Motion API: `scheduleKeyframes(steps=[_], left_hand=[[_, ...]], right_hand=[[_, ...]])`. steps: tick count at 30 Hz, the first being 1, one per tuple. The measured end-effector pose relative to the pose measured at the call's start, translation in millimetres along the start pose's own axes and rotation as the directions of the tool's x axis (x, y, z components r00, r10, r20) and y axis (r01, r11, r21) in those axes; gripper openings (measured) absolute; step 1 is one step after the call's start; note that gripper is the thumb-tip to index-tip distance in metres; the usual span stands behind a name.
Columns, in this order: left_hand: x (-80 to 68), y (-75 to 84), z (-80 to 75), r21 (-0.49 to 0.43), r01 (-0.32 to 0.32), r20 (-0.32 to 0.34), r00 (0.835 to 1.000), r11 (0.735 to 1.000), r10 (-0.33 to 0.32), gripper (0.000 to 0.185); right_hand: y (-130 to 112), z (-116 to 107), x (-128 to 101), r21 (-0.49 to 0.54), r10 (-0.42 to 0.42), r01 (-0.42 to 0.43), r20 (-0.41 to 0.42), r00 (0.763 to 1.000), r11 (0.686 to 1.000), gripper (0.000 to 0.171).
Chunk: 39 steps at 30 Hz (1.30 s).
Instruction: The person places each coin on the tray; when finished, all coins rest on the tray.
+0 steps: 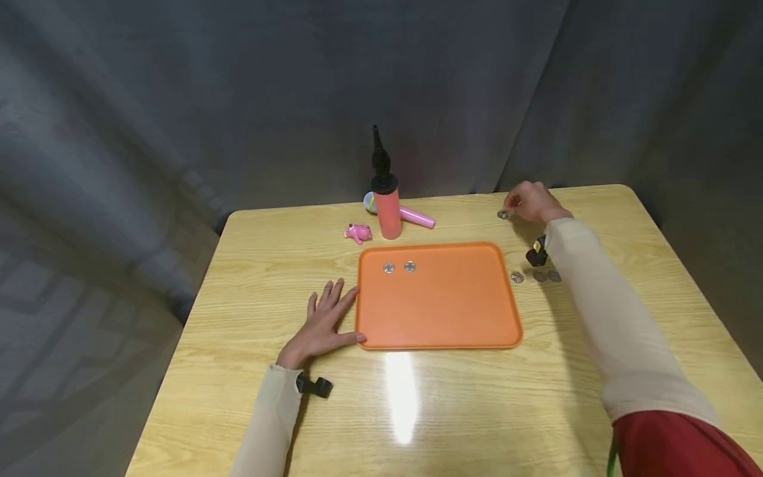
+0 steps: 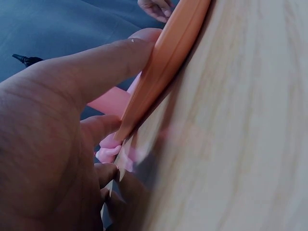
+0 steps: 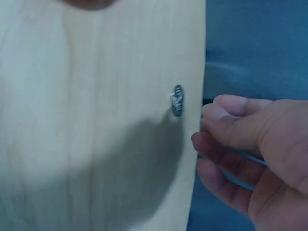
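Observation:
My left hand point(image 1: 326, 317) lies flat on the wooden table point(image 1: 465, 397), fingers straight. Its thumb point(image 2: 110, 57) touches the left rim of an orange tray point(image 1: 438, 311). Two small silver discs point(image 1: 389, 267) point(image 1: 409, 266) lie on the tray's far left part. My right hand point(image 1: 532, 202) reaches to the far right of the table, fingers loosely curled. It hovers right beside another silver disc point(image 3: 177, 100) near the table's far edge. A small gap shows between disc and fingertips point(image 3: 211, 115). Three more discs point(image 1: 516, 277) lie right of the tray, partly under my right forearm.
Behind the tray stand a pink hand pump with a black nozzle point(image 1: 387, 205), a small pink toy point(image 1: 357, 232) and a pink stick-shaped item point(image 1: 416, 216). Dark curtains surround the table. The far table edge point(image 3: 202, 57) runs just beside the disc.

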<state>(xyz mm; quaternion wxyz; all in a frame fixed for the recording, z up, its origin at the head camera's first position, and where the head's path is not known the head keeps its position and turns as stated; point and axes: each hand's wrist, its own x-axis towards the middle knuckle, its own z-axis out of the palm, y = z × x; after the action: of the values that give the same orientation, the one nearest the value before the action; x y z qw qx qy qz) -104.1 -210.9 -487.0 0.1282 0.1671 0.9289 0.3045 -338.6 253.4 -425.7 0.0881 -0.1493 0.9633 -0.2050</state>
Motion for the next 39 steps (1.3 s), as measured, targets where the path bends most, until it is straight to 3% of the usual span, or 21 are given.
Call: scheduleKeyframes(steps=[4, 8, 13, 18, 31, 39], left_hand=[[-1.3, -0.9, 1.0, -0.005, -0.008, -0.002, 1.0, 1.0, 0.008, 0.098], [-2.9, -0.3, 3.8, -0.009, -0.002, 0.011, 1.0, 1.0, 0.002, 0.098], [-1.6, -0.3, 5.7, 0.001, -0.006, 0.015, 1.0, 1.0, 0.006, 0.098], [0.2, 0.6, 2.5, 0.016, -0.008, 0.005, 1.0, 1.0, 0.008, 0.098], [0.2, 3.4, 0.2, 0.001, -0.008, 0.009, 1.0, 1.0, 0.008, 0.099], [-0.1, 0.7, 1.3, -0.002, -0.007, 0.01, 1.0, 1.0, 0.007, 0.099]], right_hand=[[1, 8, 3, -0.013, -0.008, 0.008, 0.035, 0.999, 1.0, 0.022], [-1, 19, 5, -0.091, 0.0, 0.005, 0.052, 0.999, 0.996, 0.018], [-3, 22, 4, -0.183, 0.02, -0.016, 0.023, 1.0, 0.983, 0.012], [-5, 19, 3, -0.22, 0.021, -0.02, -0.001, 1.0, 0.975, 0.019], [-3, 23, -7, -0.115, 0.115, -0.122, -0.059, 0.992, 0.986, 0.008], [0, 22, -10, -0.047, 0.164, -0.164, 0.005, 0.986, 0.985, 0.014]])
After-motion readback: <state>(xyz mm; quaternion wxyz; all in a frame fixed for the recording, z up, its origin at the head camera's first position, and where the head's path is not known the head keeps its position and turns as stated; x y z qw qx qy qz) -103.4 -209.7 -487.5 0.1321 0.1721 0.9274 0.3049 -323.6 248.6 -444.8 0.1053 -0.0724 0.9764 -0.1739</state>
